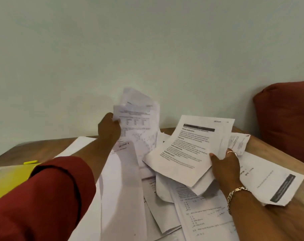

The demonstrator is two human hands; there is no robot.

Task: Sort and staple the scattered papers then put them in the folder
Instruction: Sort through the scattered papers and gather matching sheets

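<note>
While the left hand [109,128] pinches raised sheets [139,122] upright, the right hand [225,164] grips tilted printed pages [187,150].

Papers [123,188]: white, black print; two carry dark grey header bands. Folder [7,178] at left edge of surface [26,152]: yellow. Surface: brown wood grain. Sleeve [48,197]: dark red. Cushion [286,119]: rust red. Bracelet [234,193]: gold. Wall [147,49]: pale grey-green.

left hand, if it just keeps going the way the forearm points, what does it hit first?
Probably the wall. The left hand grips raised papers and points up and away over the table; nothing else shows between those sheets and the wall. Depth is unclear from one view, so the gap can't be judged.
</note>
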